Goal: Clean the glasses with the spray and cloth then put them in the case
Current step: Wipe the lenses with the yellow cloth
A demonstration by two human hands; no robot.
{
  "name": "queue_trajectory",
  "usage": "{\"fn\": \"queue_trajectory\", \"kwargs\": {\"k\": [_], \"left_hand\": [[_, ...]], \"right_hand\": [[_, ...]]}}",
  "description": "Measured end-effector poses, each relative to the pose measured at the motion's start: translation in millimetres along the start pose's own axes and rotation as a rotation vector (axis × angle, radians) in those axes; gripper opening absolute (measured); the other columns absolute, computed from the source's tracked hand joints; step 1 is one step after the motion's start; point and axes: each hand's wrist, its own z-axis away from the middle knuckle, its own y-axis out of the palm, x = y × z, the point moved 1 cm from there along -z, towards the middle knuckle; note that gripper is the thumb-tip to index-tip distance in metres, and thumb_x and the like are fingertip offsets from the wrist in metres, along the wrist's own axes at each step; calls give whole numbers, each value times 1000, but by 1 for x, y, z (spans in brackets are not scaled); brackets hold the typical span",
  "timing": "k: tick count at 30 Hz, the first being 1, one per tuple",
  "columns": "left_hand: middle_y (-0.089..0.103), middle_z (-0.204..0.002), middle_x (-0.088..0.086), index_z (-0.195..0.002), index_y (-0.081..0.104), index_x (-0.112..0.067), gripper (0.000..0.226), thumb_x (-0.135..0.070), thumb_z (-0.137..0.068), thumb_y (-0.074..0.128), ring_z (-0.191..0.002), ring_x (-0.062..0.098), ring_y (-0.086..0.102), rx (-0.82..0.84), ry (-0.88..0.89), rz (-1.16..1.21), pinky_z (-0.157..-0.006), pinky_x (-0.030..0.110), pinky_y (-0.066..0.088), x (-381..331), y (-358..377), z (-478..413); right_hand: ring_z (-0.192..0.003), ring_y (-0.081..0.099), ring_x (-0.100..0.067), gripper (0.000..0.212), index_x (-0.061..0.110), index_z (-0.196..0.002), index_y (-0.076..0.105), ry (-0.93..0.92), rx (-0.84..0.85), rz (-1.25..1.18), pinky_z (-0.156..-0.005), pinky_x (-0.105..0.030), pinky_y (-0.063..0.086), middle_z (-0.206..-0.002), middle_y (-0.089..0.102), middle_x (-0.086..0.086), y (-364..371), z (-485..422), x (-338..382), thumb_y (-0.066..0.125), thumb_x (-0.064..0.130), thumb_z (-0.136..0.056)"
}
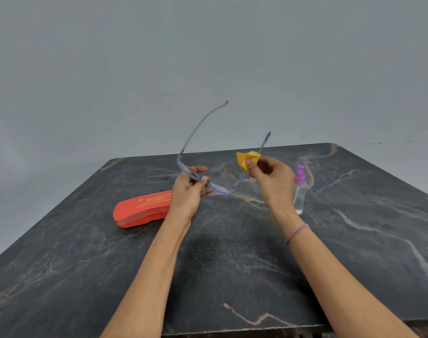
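Clear-framed glasses [221, 189] hang above the table with both temples unfolded and pointing away from me. My left hand [189, 189] pinches the frame at the left lens. My right hand [271, 178] holds a crumpled yellow cloth [247, 160] pressed against the right lens and hinge. An orange glasses case [139, 211] lies shut on the table to the left, partly hidden behind my left wrist. A small clear spray bottle [299, 189] with a purple cap stands just right of my right hand.
The dark marble table [232, 264] spans the lower view, its near edge at the bottom and its far edge behind the glasses. A plain grey wall rises behind it. A beaded bracelet [297, 232] circles my right wrist.
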Motion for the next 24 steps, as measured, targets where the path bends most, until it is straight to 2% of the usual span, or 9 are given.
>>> {"fn": "queue_trajectory", "kwargs": {"k": [3, 5, 8, 13, 16, 19, 22, 24], "left_hand": [[59, -82, 4, -96, 57, -18, 23, 3, -93, 48, -84, 13, 62, 32, -21, -57, -71, 21, 56, 3, -1, -1], [61, -81, 4, -102, 58, -12, 20, 3, -92, 49, -84, 15, 63, 25, -29, -48, -73, 23, 57, 3, -4, -2], [61, -82, 7, -111, 55, -6, 24, 5, -89, 54, -77, 13, 64, -18, -19, 0, -67, 19, 57, 0, -10, -3], [60, -83, 7, -107, 55, -7, 22, 4, -88, 57, -75, 11, 64, -39, 9, -40, -60, 15, 55, -3, -12, -1], [58, -85, 9, -97, 56, -12, 19, 5, -87, 57, -74, 12, 64, -35, 28, -15, -62, 17, 56, -6, -12, 0], [58, -88, 12, -89, 56, -18, 24, 5, -87, 58, -75, 14, 64, -45, 42, 18, -60, 17, 55, -7, -11, 0], [55, -85, 14, -88, 56, -19, 26, 7, -88, 55, -74, 14, 62, -52, 46, 11, -60, 16, 55, -7, -12, -1], [53, -83, 11, -93, 56, -17, 24, 7, -88, 54, -73, 12, 60, -52, 43, -21, -60, 15, 54, -5, -14, -2]], "right_hand": [[-69, 61, 5, 17, 11, -95, 71, -58, -105, -4, -67, -7, 46, -79, 68, 5, -10, -4, 6, 69, 22, -83], [-68, 59, 12, 16, 12, -95, 70, -103, -126, -17, -64, -3, 44, -77, 65, 11, -11, -2, 11, 70, 21, -82], [-74, 61, 8, 15, 19, -96, 67, -181, -145, -60, -67, -6, 46, -83, 65, 12, -12, 2, 17, 71, 20, -81], [-81, 62, -1, 19, 19, -101, 67, -323, -159, 42, -75, -12, 51, -91, 66, 5, -13, 5, 18, 71, 20, -82], [-79, 61, 4, 19, 19, -101, 67, -235, -158, 6, -73, -8, 49, -89, 66, 7, -13, 2, 18, 70, 22, -82], [-71, 59, 9, 19, 11, -99, 69, -118, -70, 11, -67, -4, 45, -85, 68, 4, -5, 3, 12, 68, 21, -83], [-68, 57, 9, 19, 11, -98, 70, -74, 30, 57, -66, -2, 45, -77, 64, 10, 2, 6, 7, 69, 22, -83], [-70, 58, 7, 19, 11, -98, 70, -73, 6, 39, -68, -6, 48, -77, 63, 11, 0, 4, 8, 69, 22, -82]]}}
